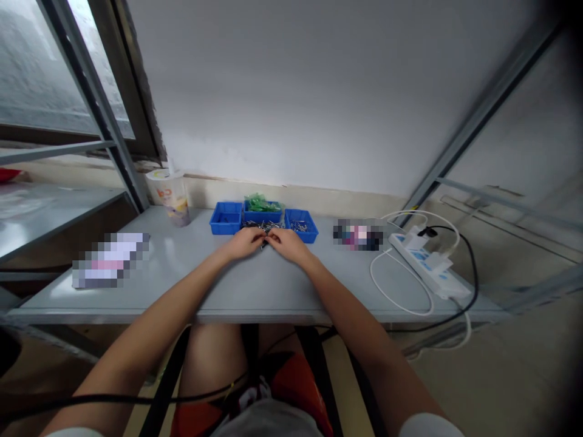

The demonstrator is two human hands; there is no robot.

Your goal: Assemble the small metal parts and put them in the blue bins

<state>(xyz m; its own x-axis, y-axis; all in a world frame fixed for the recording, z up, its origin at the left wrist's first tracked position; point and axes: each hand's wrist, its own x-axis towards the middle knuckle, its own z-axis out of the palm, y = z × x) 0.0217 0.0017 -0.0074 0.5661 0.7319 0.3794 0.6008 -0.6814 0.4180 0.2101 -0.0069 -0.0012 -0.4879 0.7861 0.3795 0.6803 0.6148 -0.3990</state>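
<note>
Left hand [246,241] and right hand [285,241] meet fingertip to fingertip, pinching a small dark part [263,244] near the bench [255,285] rear edge.

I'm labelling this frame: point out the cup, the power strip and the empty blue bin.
cup [169,195]: head view, its side wall.
power strip [426,262]: head view, its top face.
empty blue bin [226,218]: head view, its bare floor.

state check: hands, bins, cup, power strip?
left hand: fingers pinched on small dark part
right hand: fingertips meeting left's
left blue bin: looks empty
middle blue bin: holds green pieces
right blue bin: few small parts
cup: upright, lidded
power strip: black plug inserted
</note>
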